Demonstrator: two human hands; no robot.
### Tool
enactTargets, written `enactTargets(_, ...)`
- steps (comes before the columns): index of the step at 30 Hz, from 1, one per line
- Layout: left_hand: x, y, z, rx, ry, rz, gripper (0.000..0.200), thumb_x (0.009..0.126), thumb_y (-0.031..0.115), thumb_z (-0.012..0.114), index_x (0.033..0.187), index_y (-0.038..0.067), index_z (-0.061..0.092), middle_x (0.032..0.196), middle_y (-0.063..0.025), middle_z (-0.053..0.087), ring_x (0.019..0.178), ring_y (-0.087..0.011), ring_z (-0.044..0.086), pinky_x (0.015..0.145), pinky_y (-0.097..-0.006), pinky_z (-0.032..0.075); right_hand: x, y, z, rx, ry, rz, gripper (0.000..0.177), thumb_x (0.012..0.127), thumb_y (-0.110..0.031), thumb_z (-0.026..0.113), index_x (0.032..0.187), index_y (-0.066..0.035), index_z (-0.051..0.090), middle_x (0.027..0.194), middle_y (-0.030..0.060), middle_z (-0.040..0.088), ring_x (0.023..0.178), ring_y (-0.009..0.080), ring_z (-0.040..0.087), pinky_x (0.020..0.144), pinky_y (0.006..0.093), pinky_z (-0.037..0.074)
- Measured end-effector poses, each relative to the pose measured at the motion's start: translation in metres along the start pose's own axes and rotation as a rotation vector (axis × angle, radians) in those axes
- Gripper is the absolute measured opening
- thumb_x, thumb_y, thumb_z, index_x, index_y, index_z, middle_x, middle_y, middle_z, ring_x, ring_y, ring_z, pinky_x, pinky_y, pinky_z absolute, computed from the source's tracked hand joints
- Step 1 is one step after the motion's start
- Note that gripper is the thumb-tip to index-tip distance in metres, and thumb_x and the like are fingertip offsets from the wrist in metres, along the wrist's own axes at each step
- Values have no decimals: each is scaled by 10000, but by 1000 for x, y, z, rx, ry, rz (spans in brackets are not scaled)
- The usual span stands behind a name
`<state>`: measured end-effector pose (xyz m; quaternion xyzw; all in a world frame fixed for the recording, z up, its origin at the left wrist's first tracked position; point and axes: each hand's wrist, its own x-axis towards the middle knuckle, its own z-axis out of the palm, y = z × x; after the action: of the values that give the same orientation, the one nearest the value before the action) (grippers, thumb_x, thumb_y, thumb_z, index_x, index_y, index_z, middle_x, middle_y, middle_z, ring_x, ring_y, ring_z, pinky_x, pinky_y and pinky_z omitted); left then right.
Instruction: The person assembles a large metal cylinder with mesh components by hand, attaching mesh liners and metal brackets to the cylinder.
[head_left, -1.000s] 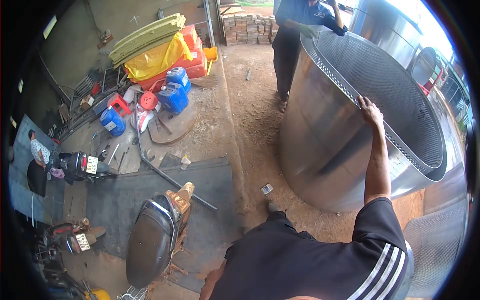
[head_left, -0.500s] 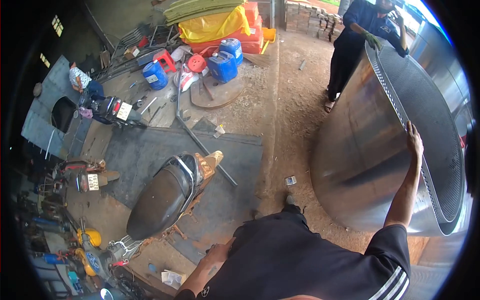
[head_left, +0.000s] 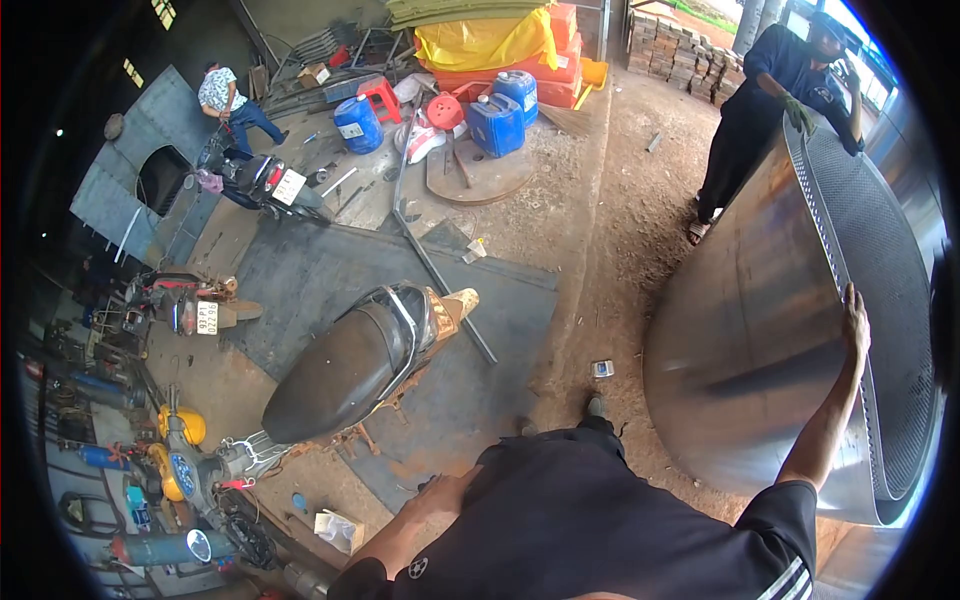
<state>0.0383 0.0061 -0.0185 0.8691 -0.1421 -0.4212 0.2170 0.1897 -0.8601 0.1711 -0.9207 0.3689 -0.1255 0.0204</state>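
A large, shiny sheet-metal drum (head_left: 745,350) leans at my right, its inner wall (head_left: 870,230) perforated all over. My right hand (head_left: 856,325) is closed over the drum's near rim, arm stretched out. My left hand (head_left: 445,492) is low beside my waist, next to my dark shirt (head_left: 590,510); its fingers are partly hidden. At the drum's far end a person in dark clothes (head_left: 765,120) has a gloved hand (head_left: 798,115) on the same rim.
A motorbike (head_left: 345,370) stands close on my left, over a dark metal sheet (head_left: 520,310). A long metal bar (head_left: 432,265) lies beyond its tail. Blue jerrycans (head_left: 497,125) are farther ahead. Another person (head_left: 220,95) is by a parked motorbike (head_left: 270,185) at far left.
The view has shifted, so most things appear further right and the drum lower. My right hand stays on the rim. The person at far left has changed stance, a leg now stretched out.
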Motion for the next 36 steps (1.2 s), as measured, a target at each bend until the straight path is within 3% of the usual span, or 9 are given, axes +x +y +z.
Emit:
enactTargets(1, 1, -3, 3, 3, 21, 9, 923, 764, 249, 753, 1572, 162, 314, 991, -256, 718, 1005, -484, 662, 886, -543, 512, -4, -9, -6, 105, -19, 133, 787, 990, -725, 282, 1545, -187, 436, 1552, 143, 471, 1438, 338, 433, 1180, 469, 312)
enactTargets(11, 16, -31, 28, 46, 125, 86, 841, 820, 281, 711, 1561, 141, 339, 1079, -274, 702, 1027, -491, 660, 878, -555, 505, -12, -18, -11, 114, -25, 140, 831, 963, -776, 265, 1534, -203, 454, 1522, 140, 507, 1432, 344, 441, 1174, 483, 316)
enactTargets(20, 9, -11, 9, 12, -30, -8, 840, 849, 343, 668, 1569, 106, 305, 1027, -265, 715, 1016, -493, 664, 873, -550, 505, -22, -30, -18, 100, -16, 173, 820, 960, -776, 283, 1524, -210, 468, 1523, 135, 508, 1435, 336, 441, 1177, 488, 312)
enactTargets(27, 13, -29, 22, 19, 60, 101, 821, 869, 375, 636, 1573, 113, 305, 1051, -289, 709, 1037, -492, 663, 901, -555, 498, -31, -40, -26, 92, -17, 179, 823, 969, -755, 302, 1525, -171, 465, 1530, 142, 498, 1434, 330, 442, 1175, 475, 320)
enactTargets(29, 5, -9, 5, -3, -72, -18, 819, 878, 385, 626, 1581, 121, 298, 1057, -302, 705, 1056, -495, 657, 919, -557, 496, -29, -38, -25, 91, -15, 176, 816, 972, -749, 301, 1525, -171, 465, 1534, 141, 494, 1434, 327, 442, 1172, 470, 324)
enactTargets(36, 2, -9, 8, 41, -63, -44, 830, 877, 369, 642, 1594, 152, 284, 1071, -320, 694, 1076, -498, 650, 941, -555, 494, -29, -37, -23, 84, -13, 166, 804, 984, -734, 288, 1531, -168, 452, 1543, 141, 482, 1434, 321, 442, 1171, 465, 325)
